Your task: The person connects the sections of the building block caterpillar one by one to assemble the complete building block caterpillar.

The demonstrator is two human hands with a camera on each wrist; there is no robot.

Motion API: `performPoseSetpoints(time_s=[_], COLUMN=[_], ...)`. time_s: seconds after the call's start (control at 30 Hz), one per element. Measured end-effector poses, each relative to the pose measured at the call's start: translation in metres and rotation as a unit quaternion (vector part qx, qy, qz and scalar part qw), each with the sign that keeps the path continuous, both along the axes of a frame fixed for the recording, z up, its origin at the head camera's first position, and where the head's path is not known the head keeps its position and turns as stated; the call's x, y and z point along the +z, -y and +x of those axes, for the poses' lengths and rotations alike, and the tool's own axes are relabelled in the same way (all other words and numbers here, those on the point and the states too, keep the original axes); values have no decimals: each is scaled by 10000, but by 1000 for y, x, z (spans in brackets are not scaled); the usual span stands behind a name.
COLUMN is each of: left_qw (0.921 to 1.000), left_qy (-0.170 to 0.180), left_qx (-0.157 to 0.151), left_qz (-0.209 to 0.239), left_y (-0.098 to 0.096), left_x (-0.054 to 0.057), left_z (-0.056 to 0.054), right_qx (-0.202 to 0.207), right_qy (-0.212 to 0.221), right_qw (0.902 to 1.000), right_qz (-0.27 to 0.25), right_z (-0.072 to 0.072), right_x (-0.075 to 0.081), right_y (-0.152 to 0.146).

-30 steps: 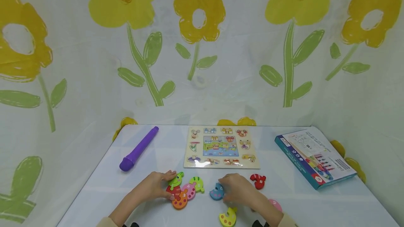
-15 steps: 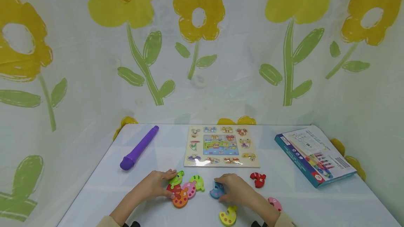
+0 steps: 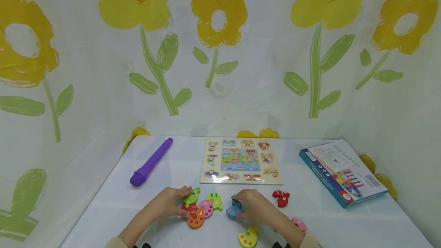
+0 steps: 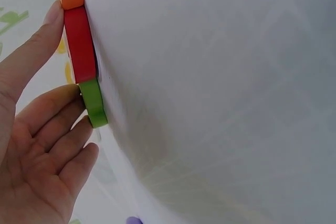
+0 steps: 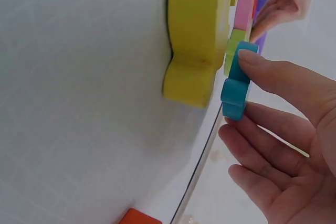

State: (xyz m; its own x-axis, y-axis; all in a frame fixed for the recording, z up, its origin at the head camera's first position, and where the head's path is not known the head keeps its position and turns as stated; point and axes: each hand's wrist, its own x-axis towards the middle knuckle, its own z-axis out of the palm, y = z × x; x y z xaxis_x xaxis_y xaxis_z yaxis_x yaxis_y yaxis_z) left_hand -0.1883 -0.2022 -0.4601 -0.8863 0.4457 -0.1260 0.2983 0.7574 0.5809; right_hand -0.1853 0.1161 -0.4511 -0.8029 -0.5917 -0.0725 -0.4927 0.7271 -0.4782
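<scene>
The left hand [image 3: 167, 203] was curled along the joined caterpillar pieces, thumb by the seam of the red piece [image 3: 188, 209] and orange piece [image 3: 196, 220], fingertips on the green head [image 3: 191, 199]. The right hand [image 3: 256, 206] pinched the blue piece [image 3: 233, 211], thumb and fingertips parted only by its width, just right of the striped green piece [image 3: 216, 201], though whether it touched the table [image 3: 344, 225] was hard to tell. The yellow piece [image 3: 246, 239] lay nearer the person.
</scene>
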Motion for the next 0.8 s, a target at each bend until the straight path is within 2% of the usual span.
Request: performPoseSetpoints(time_s=[0.3, 0.47, 0.8], left_qw=[9999, 9999, 9999], left_qy=[41, 72, 60], left_qx=[88, 118, 86], left_qz=[-52, -77, 18], left_y=[-1, 0, 0], left_x=[0, 0, -1], left_z=[1, 2, 1], right_qx=[-58, -88, -301], right_qy=[1, 62, -144], right_qw=[9998, 9998, 9994], right_qz=[-180, -158, 29], right_z=[7, 9, 7], right_x=[9, 9, 4], right_y=[14, 23, 38])
